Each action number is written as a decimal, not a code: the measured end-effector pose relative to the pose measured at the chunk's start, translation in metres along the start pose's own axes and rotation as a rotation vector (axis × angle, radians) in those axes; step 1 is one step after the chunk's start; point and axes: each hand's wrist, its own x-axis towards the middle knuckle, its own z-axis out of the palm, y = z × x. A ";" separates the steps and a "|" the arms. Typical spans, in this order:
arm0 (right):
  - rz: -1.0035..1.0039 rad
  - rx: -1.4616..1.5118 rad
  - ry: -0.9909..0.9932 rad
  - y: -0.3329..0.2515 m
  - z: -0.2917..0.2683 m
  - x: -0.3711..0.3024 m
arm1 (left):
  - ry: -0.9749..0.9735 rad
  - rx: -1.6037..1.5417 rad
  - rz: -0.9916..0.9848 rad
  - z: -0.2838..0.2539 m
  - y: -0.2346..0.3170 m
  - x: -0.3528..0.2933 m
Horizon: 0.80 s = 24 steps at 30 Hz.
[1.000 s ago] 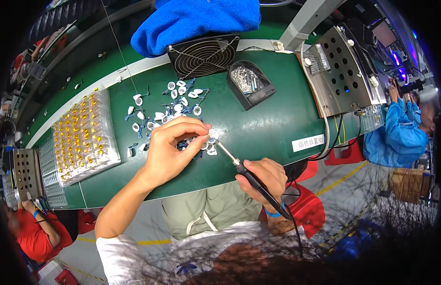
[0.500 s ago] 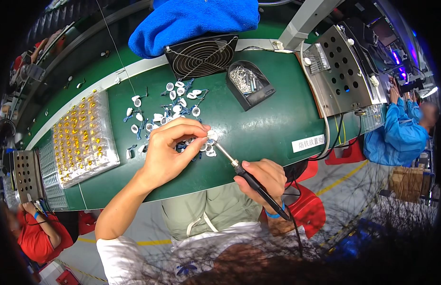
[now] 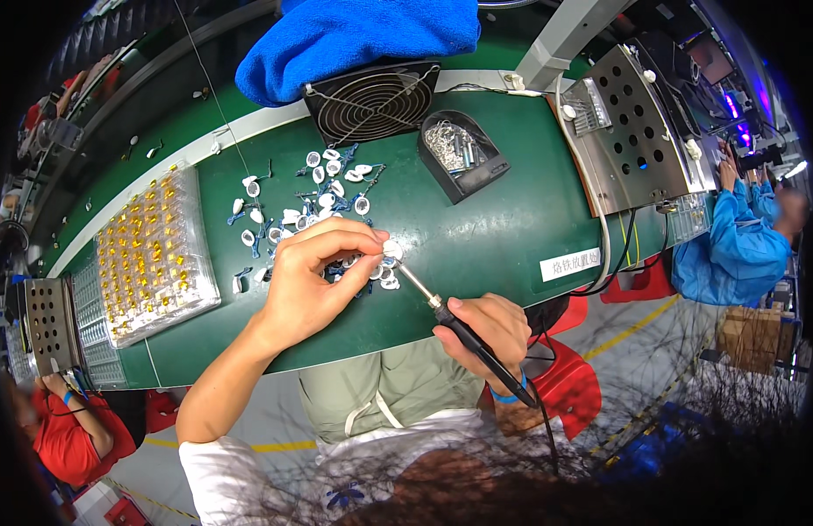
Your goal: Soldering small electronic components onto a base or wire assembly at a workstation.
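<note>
My left hand [image 3: 317, 267] pinches a small round white part [image 3: 391, 250] between thumb and index finger over the green workbench [image 3: 529, 215]. In my right hand [image 3: 492, 337] is a black-handled soldering iron [image 3: 466, 331], gripped like a pen, its metal tip at or very near that white part. Whether the tip touches it is too small to tell. Several similar white oval parts [image 3: 326, 201] with dark mesh faces and blue tails lie scattered beyond and beneath my left hand, which hides some of them.
At left stands a clear tray [image 3: 209, 289] of yellow pieces. A black fan [image 3: 371, 105] with a blue towel [image 3: 362, 39] sits at the back, beside a black bin [image 3: 463, 186] of metal bits. A perforated metal box [image 3: 612, 180] is at right. Co-workers sit on both sides.
Both hands, the white part and the soldering iron hold practically still. On the far green strip, the loose small parts have shifted slightly away and to the right.
</note>
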 end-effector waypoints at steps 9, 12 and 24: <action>0.012 -0.015 -0.005 -0.001 0.000 -0.002 | 0.004 0.026 0.014 0.001 -0.002 0.000; 0.022 -0.029 0.041 -0.002 -0.003 -0.006 | 0.012 0.021 0.015 0.002 -0.001 0.000; 0.122 -0.044 0.002 -0.006 -0.010 -0.004 | -0.058 0.130 0.119 -0.001 -0.001 0.004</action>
